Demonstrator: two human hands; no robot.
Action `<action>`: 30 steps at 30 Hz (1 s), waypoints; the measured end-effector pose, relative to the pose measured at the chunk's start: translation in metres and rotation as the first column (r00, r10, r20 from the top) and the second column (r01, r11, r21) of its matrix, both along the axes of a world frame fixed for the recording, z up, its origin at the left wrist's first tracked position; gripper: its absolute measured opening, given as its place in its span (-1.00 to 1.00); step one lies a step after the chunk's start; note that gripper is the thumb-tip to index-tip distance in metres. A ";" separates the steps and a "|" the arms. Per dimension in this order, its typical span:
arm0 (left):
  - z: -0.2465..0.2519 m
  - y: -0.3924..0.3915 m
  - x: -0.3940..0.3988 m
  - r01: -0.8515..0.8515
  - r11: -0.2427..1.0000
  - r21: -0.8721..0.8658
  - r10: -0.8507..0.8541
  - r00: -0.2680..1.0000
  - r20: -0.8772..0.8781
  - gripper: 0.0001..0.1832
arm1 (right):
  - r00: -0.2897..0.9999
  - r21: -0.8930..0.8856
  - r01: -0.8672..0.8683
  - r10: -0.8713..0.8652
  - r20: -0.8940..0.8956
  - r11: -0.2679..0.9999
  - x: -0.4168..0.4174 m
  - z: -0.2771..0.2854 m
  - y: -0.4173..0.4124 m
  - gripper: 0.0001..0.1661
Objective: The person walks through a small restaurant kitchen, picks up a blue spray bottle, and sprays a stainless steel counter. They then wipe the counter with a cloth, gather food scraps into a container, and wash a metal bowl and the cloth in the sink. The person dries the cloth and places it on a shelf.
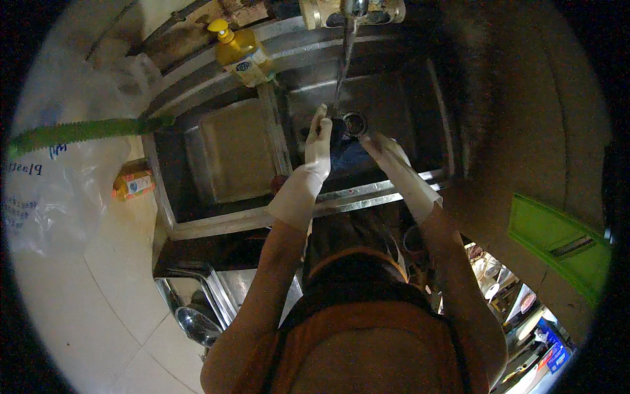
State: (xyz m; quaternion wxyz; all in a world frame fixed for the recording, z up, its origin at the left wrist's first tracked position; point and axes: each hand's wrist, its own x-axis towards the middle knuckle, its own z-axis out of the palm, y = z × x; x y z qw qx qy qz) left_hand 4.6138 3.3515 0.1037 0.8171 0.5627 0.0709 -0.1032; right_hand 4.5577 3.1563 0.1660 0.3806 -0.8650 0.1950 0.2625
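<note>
My left hand and my right hand wear pale gloves and reach into the right basin of a metal double sink. A thin stream of water falls from the tap close to my left fingertips. The left fingers are stretched out, with a dark patch beside the palm; whether it is an object or shadow is unclear. My right fingers point towards the round drain, just beyond them. Dim light hides whether either hand holds anything.
A yellow pump bottle stands behind the sink divider. Left of the left basin are a small orange bottle and a clear plastic bag. A metal bowl sits below. A green plastic panel is at right.
</note>
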 end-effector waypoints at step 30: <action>0.023 -0.008 -0.017 -0.121 0.947 -0.299 -0.117 0.735 -0.668 -0.53 | 0.817 0.280 0.540 -0.575 0.053 0.794 0.046 -0.016 0.120 -0.69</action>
